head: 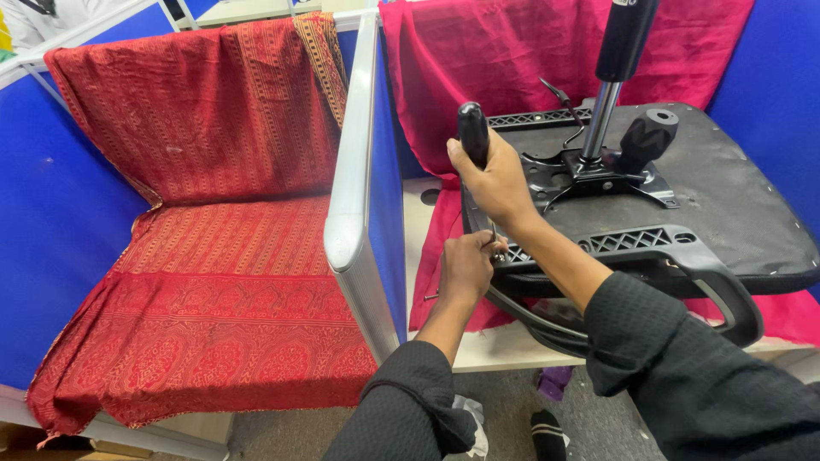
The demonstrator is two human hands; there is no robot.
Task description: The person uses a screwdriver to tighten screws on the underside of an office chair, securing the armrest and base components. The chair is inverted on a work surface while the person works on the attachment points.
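Black sleeves cover both our forearms at the bottom of the view, two of them, one per arm. Our left hand [465, 266] sits nearest, its fingers pinched narrow around a thin metal shaft at the edge of the overturned chair seat [726, 205]; we cannot tell what the small piece under the fingertips is. Just above it, our right hand [495, 181] wraps tightly round the black handle of one screwdriver [473, 132], which stands upright with its shaft running down towards the left hand. One black armrest [683, 265] curves along the near edge of the seat, and a second slotted black bracket [542, 118] lies at the far edge. The seat lies upside down on the pale tabletop [504, 346], over a crimson cloth [478, 60] that also hangs up the blue wall behind. In the seat's middle we count one metal mechanism plate [598, 175], one gas cylinder [617, 60] rising from it, and one black knob [647, 137] beside it. To the left, beyond one grey partition edge [352, 162], a patterned red cloth [213, 213] drapes a second desk.
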